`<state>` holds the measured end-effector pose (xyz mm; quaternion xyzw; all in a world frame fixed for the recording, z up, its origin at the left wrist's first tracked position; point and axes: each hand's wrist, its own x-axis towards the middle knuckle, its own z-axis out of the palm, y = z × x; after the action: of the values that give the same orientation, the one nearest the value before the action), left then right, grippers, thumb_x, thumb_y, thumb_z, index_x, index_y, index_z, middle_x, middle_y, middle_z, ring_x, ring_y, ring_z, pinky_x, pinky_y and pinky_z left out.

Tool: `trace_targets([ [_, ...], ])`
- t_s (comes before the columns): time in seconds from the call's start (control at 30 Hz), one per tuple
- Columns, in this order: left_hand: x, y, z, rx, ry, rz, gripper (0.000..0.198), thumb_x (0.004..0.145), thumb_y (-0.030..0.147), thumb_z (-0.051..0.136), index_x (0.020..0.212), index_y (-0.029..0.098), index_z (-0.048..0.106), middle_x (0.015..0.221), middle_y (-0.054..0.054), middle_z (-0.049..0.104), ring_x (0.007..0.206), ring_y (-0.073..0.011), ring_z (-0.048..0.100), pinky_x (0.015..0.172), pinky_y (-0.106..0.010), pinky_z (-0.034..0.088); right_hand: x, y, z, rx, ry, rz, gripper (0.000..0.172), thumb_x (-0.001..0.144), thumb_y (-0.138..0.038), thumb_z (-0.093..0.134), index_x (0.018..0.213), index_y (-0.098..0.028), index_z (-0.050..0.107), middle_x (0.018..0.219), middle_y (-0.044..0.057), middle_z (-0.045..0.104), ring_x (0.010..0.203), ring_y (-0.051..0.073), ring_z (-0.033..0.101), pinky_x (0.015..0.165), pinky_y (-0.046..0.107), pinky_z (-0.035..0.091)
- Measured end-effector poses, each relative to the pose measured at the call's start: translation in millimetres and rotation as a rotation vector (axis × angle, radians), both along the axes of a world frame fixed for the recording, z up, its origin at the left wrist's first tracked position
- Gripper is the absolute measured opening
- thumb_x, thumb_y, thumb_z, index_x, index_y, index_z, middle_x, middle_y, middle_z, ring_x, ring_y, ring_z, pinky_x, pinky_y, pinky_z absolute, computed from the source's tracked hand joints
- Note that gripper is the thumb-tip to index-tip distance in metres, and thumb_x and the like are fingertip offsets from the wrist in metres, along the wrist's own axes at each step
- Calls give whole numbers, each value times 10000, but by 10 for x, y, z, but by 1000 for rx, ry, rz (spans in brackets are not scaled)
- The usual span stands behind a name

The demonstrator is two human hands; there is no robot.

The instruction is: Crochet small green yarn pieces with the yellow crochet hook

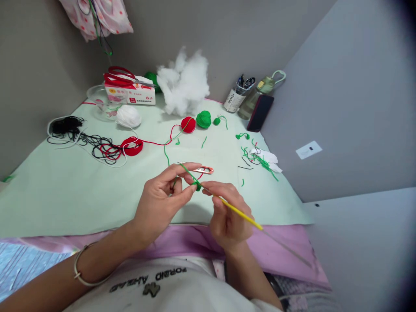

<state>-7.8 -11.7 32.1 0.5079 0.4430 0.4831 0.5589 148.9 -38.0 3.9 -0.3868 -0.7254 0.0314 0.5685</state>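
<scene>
We sit at a pale green table [65,190] between grey walls [227,30]. Our left hand [164,197] pinches green yarn [196,186]. Our right hand [227,219] grips a yellow hook [241,213].

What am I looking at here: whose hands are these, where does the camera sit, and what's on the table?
There is no machine: one camera worn on a person's head looks down at their own two hands. The left hand pinches a small green yarn piece; the right hand holds a yellow-handled crochet hook whose tip meets it. On the pale green mat lie a red yarn ball, a green yarn ball, a white yarn ball, white stuffing, tangled black cord and red scissors on a box.
</scene>
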Motion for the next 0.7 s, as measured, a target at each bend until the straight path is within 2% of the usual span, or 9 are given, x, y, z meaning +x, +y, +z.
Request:
trace_targets([
  [0.1,7,8,-18,-73,-85,-36,352,823,164,792,1154,283,806,813,39,583,554,-57,335,524,-203,337,-28,-3,-91,82,-136,-105,406,981,-125,601,1350,-284,657,1054,87,793,955,225,766,766,367,647],
  [0.2,-18,69,-44,-278,-296,-240,403,848,290,816,1248,281,770,751,49,546,515,-45,271,443,-180,248,-43,0,-154,122,-167,-207,419,970,-137,640,1327,-349,694,1108,73,773,995,226,749,782,372,643],
  [0.27,-46,125,-55,-388,-412,-331,381,853,311,814,1225,238,780,698,56,523,485,-32,187,404,-177,175,-38,9,-125,56,-58,-158,351,990,-147,608,1254,-344,730,1081,65,769,966,221,743,771,383,636],
  [0.37,-75,175,-49,-398,-432,-296,316,849,255,805,1160,199,803,711,43,555,473,-19,155,388,-175,155,-37,35,0,-150,320,-31,242,1029,-190,548,1086,-286,762,902,43,750,760,184,697,682,372,607],
  [0.47,-73,154,-39,-327,-351,-287,369,841,272,822,1209,253,794,907,-5,644,494,-12,254,400,-171,190,-64,74,96,-289,550,91,196,1029,-259,580,984,-266,771,873,36,741,700,164,665,616,339,574],
  [0.53,-57,123,-43,-286,-309,-283,388,839,302,837,1224,288,790,982,-16,652,520,-17,307,416,-170,218,-87,90,103,-309,548,117,181,1018,-247,605,989,-270,783,923,38,765,738,165,684,632,332,580],
  [0.6,-37,99,-53,-247,-293,-240,359,840,322,844,1195,289,803,967,-14,649,538,-27,336,427,-172,249,-98,88,72,-289,485,82,215,1019,-196,593,1037,-290,785,955,30,776,766,163,697,661,332,589],
  [0.7,-11,97,-67,-254,-335,-198,346,830,308,853,1172,266,812,934,-13,666,525,-30,302,419,-173,265,-86,57,2,-185,243,-6,305,991,-118,614,1164,-317,767,1020,37,773,879,177,721,737,342,609],
])
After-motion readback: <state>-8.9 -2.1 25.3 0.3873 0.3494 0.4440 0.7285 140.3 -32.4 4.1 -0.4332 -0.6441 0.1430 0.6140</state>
